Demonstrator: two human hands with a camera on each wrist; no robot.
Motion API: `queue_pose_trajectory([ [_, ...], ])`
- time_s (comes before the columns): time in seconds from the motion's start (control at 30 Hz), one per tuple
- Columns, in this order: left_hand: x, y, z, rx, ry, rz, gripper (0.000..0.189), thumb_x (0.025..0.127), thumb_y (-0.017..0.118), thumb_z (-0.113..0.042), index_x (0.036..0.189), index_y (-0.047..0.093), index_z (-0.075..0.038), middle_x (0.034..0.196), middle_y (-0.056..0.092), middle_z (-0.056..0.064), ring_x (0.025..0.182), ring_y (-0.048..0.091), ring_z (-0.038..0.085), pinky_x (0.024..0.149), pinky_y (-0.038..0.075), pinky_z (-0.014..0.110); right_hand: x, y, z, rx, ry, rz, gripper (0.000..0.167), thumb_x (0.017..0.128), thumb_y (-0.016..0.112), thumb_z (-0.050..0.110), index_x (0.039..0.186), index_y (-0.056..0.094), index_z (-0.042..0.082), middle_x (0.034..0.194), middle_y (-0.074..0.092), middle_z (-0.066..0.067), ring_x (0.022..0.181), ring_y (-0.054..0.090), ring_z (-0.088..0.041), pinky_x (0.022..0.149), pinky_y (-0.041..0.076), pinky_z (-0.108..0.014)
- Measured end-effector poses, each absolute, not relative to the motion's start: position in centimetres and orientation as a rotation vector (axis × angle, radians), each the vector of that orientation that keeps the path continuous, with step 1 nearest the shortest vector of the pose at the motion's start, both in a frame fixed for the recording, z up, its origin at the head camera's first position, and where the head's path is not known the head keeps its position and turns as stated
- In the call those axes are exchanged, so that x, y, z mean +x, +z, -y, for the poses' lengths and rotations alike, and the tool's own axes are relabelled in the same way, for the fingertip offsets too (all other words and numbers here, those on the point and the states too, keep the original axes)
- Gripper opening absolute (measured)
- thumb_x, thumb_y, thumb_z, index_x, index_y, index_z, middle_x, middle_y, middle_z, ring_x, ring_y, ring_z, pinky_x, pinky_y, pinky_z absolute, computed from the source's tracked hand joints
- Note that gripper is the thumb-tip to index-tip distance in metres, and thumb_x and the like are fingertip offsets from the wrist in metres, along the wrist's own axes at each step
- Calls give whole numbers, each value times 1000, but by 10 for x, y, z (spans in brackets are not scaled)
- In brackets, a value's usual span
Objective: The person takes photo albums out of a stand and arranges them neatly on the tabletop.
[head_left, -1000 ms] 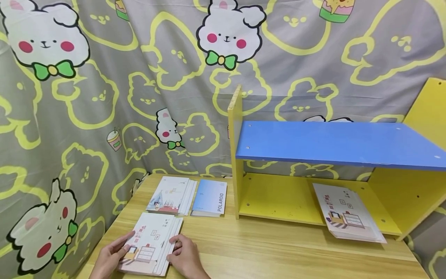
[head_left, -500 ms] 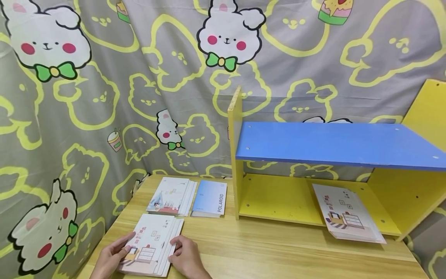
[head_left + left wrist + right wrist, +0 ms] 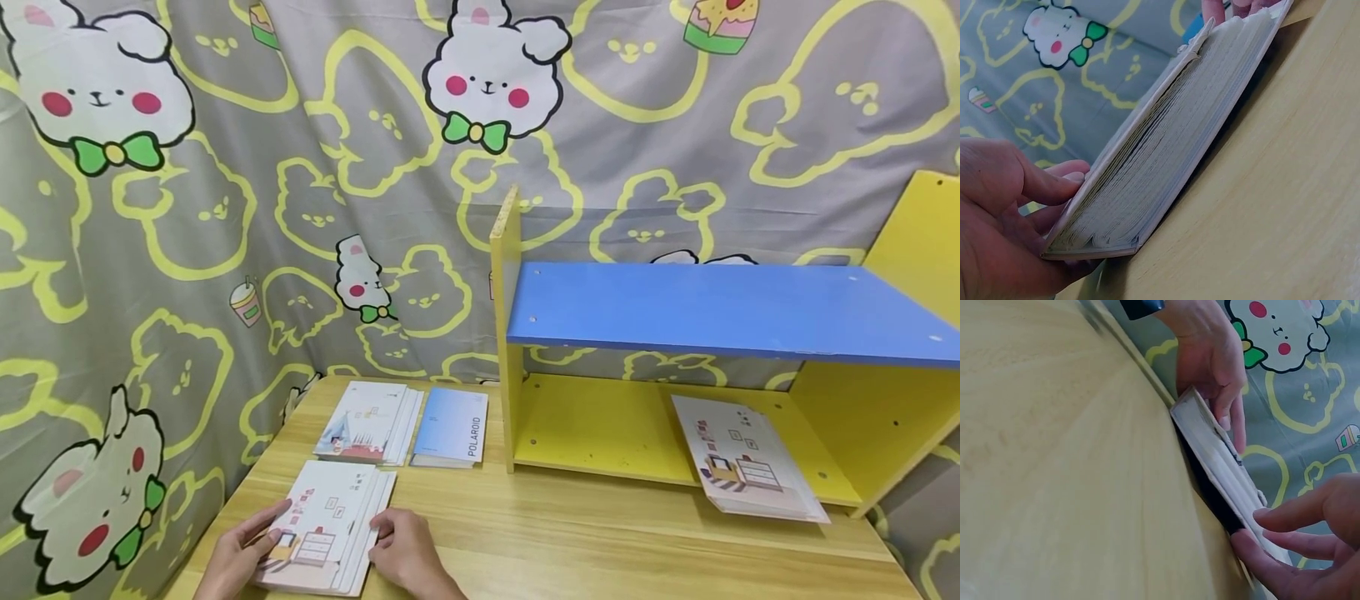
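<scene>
A thick photo album (image 3: 330, 492) with a white cover, showing a drawn room with a dresser, lies at the front left of the table. My left hand (image 3: 234, 554) grips its left edge, thumb on the cover. At the right edge, the fingers of my right hand (image 3: 408, 550) pinch the album's side. From the left wrist, the album (image 3: 1147, 150) shows many stacked pages and is raised off the tabletop at a slant in that view. The right wrist view shows the thumb and fingers of the right hand (image 3: 1310, 550) around the album's (image 3: 1219, 453) edge.
Behind lie another white album (image 3: 363, 421) and a blue one (image 3: 450, 425) marked POLAROID. A yellow shelf unit with a blue board (image 3: 712, 304) stands at the right. A similar white album (image 3: 750, 458) lies there, overhanging the lower board's front. A patterned curtain (image 3: 420, 192) hangs behind.
The right hand has shifted slightly rightward at the album's edge. The left hand and the other albums look the same.
</scene>
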State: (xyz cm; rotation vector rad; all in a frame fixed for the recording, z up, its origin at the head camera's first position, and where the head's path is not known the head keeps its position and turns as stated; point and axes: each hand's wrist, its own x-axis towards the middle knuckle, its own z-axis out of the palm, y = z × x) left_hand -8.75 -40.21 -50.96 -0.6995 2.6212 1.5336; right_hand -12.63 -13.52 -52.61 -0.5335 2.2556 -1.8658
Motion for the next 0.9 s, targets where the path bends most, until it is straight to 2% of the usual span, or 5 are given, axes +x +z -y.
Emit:
queue_pose_trajectory([
  [0.1,-88,-509,402,-677,1494,-2652,48,101,61,-2,147,50,4,153,38,32,135,45,37,76,48,11,-127,-525,133,-530,-1852,-2260,26,71,75,-14,93,74,0,77,59,5,67,59,2,60,51,-16],
  [0.27,-88,-509,401,-666,1466,-2670,48,101,60,-2,148,50,3,153,39,31,138,42,38,77,45,8,-129,-523,129,-529,-1819,-2275,25,71,72,-13,93,75,0,75,59,4,65,54,3,59,49,-16],
  [0.5,-87,-506,401,-635,1517,-2633,49,102,58,-3,149,48,3,155,39,30,107,51,-9,80,51,15,-131,-520,127,-538,-1787,-2282,25,72,72,-11,94,75,-1,73,61,4,62,52,3,60,48,-16],
  [0.73,-89,-507,398,-666,1569,-2610,49,102,61,-6,148,49,5,150,45,32,100,59,6,71,51,19,-132,-517,124,-542,-1775,-2241,23,78,74,-3,101,75,1,79,64,2,69,59,1,64,51,-19],
  [0.9,-89,-502,392,-726,1592,-2612,47,103,59,-8,147,49,7,115,65,20,78,57,18,60,47,28,-133,-515,119,-555,-1758,-2186,20,84,75,2,105,75,4,84,67,3,73,62,-1,67,53,-20],
])
